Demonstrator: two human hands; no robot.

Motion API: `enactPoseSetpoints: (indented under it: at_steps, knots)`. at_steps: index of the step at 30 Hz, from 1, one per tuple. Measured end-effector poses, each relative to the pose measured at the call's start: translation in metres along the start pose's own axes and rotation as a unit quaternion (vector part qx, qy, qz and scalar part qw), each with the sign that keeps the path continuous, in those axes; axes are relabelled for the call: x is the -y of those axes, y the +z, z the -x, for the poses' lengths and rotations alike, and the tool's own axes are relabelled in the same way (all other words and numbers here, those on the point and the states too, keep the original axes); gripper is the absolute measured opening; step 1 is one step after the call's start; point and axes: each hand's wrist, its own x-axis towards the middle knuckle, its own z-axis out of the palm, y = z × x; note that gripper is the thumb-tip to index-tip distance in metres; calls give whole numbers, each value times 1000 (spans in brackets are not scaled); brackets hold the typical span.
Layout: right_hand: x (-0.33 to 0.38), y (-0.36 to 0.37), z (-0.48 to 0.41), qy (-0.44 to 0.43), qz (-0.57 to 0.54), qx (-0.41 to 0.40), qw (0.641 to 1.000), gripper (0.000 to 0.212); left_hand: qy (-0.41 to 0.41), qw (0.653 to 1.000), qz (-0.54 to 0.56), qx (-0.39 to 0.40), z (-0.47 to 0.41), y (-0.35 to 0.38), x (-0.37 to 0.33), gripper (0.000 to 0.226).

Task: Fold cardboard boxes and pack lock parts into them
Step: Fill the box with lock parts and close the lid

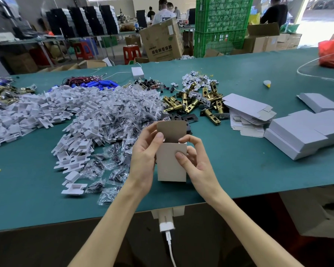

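Observation:
A small grey cardboard box (170,166) stands upright above the green table (239,170), its top flap open and pointing up. My left hand (145,157) grips its left side, thumb near the top opening. My right hand (193,160) holds the right side, thumb on the front face and forefinger curled over the top edge. Brass latch bolts (199,105) lie in a heap behind the box. Dark strike plates (183,118) lie just beyond the flap. Flat unfolded boxes (247,112) are stacked to the right.
White plastic inserts (46,110) and small clear bags of screws (123,116) spread over the left of the table. Folded grey boxes (305,135) sit at the right. A red bag (332,53) is at the far right. A white charger (166,226) hangs below the table's front edge.

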Motion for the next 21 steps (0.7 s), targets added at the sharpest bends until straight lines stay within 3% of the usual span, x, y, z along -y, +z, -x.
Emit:
enactPoseSetpoints:
  at_steps: [8,12,18,21]
  knots:
    - [1,-1,0,-7,-12,4,1000,25,-73,997,27,24,-1,1,-6,20]
    - [1,0,1,-9,-7,7,1000,25,-90,995,3,31,-1,3,-8,43]
    - [2,-1,1,-12,-17,5,1000,24,-98,994,40,20,2,-2,0,13]
    - [2,0,2,-19,-11,9,1000,24,-90,994,49,28,3,-4,-2,11]
